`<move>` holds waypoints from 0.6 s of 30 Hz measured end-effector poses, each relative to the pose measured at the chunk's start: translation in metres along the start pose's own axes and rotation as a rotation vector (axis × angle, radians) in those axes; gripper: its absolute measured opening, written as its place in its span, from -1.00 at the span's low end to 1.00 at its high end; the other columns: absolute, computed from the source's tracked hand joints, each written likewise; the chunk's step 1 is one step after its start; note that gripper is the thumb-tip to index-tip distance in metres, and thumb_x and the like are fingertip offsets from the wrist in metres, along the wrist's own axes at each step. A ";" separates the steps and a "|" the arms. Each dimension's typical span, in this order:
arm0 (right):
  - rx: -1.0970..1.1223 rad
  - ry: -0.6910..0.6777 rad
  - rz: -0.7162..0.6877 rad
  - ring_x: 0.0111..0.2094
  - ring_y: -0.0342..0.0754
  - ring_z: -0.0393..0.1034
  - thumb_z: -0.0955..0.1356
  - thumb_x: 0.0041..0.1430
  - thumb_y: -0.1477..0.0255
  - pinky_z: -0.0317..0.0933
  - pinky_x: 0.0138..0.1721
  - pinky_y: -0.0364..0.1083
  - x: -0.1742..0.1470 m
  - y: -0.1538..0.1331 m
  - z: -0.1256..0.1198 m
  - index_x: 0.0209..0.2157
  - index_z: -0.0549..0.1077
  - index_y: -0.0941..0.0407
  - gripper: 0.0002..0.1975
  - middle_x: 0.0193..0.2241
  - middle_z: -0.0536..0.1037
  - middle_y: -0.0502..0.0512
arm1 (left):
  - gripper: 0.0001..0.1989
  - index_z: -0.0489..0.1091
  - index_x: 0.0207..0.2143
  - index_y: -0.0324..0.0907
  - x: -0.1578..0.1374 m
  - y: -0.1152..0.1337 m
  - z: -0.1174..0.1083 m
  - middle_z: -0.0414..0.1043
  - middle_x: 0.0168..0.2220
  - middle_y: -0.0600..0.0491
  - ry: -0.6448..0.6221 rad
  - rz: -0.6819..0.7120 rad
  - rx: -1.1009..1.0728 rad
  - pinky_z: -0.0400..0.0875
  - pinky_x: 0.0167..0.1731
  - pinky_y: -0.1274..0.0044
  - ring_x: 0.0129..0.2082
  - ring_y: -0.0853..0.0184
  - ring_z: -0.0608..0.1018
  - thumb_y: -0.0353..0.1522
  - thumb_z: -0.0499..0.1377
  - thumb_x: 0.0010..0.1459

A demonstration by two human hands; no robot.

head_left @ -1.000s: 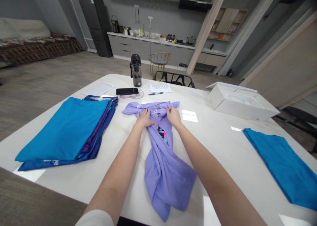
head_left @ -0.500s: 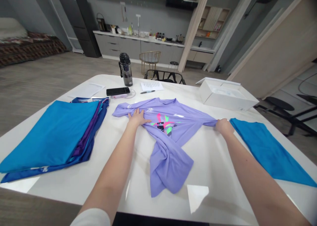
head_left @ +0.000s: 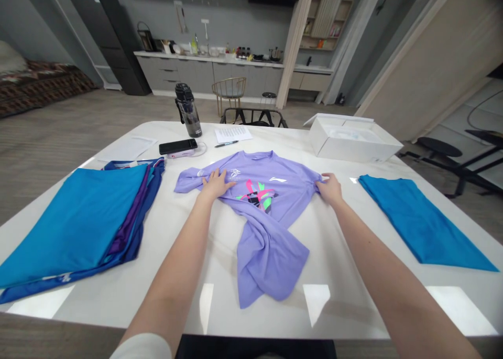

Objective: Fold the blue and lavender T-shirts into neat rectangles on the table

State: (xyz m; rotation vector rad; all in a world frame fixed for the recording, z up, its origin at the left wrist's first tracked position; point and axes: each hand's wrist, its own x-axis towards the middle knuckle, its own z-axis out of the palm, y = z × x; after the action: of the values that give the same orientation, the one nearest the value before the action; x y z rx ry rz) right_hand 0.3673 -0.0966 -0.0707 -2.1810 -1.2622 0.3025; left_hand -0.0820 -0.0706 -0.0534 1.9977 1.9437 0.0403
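A lavender T-shirt (head_left: 275,233) lies on the white table in front of me, its collar at the far side and its lower part twisted and bunched toward me. A pink, green and black print shows on its chest, partly covered by a fold. My left hand (head_left: 215,185) rests flat with fingers spread on the shirt's left chest, beside a small white logo. At the right sleeve, my right hand (head_left: 329,188) has its fingers closed on the sleeve cloth, which is gathered at the grip.
To the left lies a stack of folded shirts (head_left: 78,212), blue on top. A folded blue garment (head_left: 420,217) is at the right. Toward the back are a black water bottle (head_left: 187,111), a phone (head_left: 178,147), a pen (head_left: 227,144), printed paper (head_left: 233,134) and an open white box (head_left: 353,141).
My right hand has moved left and inward with the sleeve, which is no longer stretched out. My left hand stays on the shirt. The view has shifted slightly.
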 end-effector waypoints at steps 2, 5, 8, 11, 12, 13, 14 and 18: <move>0.076 -0.031 -0.054 -0.17 0.07 0.49 0.39 -0.02 0.45 0.37 -0.10 0.01 0.007 0.002 -0.003 0.04 0.49 0.10 -0.50 -0.12 0.58 0.18 | -0.17 -0.02 0.48 -0.01 0.002 -0.002 0.002 -0.27 0.54 -0.13 -0.025 0.017 0.018 -0.17 0.35 -0.14 0.51 -0.09 -0.12 0.11 0.03 0.29; 0.208 -0.026 -0.152 -0.20 0.03 0.49 0.37 -0.06 0.47 0.39 -0.18 -0.01 0.019 0.010 -0.015 -0.01 0.53 0.08 -0.52 -0.03 0.55 0.15 | -0.22 0.03 0.46 0.04 0.004 -0.010 0.000 -0.20 0.53 -0.06 -0.013 0.009 0.007 -0.20 0.35 -0.15 0.51 -0.06 -0.09 0.12 -0.01 0.30; 0.250 -0.071 -0.173 -0.19 0.04 0.49 0.35 -0.04 0.48 0.39 -0.13 0.02 0.027 0.022 -0.029 -0.15 0.59 0.13 -0.64 -0.09 0.58 0.17 | -0.32 0.14 0.42 0.02 0.004 -0.027 -0.007 -0.10 0.52 -0.05 0.049 -0.099 -0.019 -0.18 0.35 -0.16 0.50 -0.02 -0.04 0.07 -0.17 0.38; 0.164 -0.099 -0.155 -0.14 0.11 0.49 0.35 0.03 0.42 0.38 -0.05 0.07 0.029 0.036 -0.034 -0.16 0.62 0.16 -0.67 -0.16 0.60 0.20 | -0.41 0.28 0.34 -0.10 0.001 -0.045 -0.013 -0.08 0.51 -0.12 0.173 -0.233 0.013 -0.05 0.33 -0.16 0.50 -0.07 -0.05 -0.07 -0.12 0.40; 0.128 -0.060 -0.151 -0.09 0.13 0.49 0.36 0.06 0.37 0.37 -0.01 0.09 0.029 0.039 -0.033 -0.11 0.61 0.15 -0.64 -0.11 0.59 0.22 | -0.44 0.30 0.32 -0.14 -0.001 -0.049 -0.015 -0.08 0.50 -0.15 0.235 -0.266 0.026 0.00 0.32 -0.13 0.49 -0.09 -0.04 -0.13 -0.06 0.38; 0.096 -0.002 -0.137 -0.03 0.15 0.47 0.38 0.08 0.31 0.35 0.04 0.10 0.031 0.042 -0.032 -0.04 0.59 0.15 -0.59 -0.06 0.57 0.25 | -0.47 0.33 0.30 -0.17 -0.003 -0.052 -0.016 -0.04 0.49 -0.19 0.304 -0.281 0.030 0.07 0.32 -0.08 0.47 -0.09 0.02 -0.21 -0.01 0.36; 0.067 0.056 -0.104 0.01 0.17 0.46 0.41 0.10 0.24 0.34 0.07 0.11 0.033 0.044 -0.031 0.03 0.55 0.15 -0.51 0.00 0.55 0.28 | -0.50 0.35 0.27 -0.18 -0.004 -0.053 -0.017 0.04 0.46 -0.21 0.373 -0.277 0.022 0.16 0.30 0.01 0.44 -0.06 0.13 -0.29 0.01 0.33; -0.051 0.057 0.153 0.04 0.28 0.47 0.49 0.04 0.03 0.32 0.11 0.18 0.052 0.039 -0.024 0.12 0.47 0.26 -0.26 -0.01 0.55 0.45 | -0.60 0.52 0.04 -0.07 -0.004 -0.053 -0.020 0.49 0.13 -0.13 0.436 -0.201 -0.061 0.44 0.09 0.28 0.12 0.08 0.53 -0.45 0.02 0.26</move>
State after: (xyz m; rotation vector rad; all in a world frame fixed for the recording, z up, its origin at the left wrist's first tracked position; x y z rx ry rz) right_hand 0.4336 -0.0759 -0.0694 -2.3181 -1.0860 0.2700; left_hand -0.1386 -0.0701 -0.0483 1.8580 2.3643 0.5170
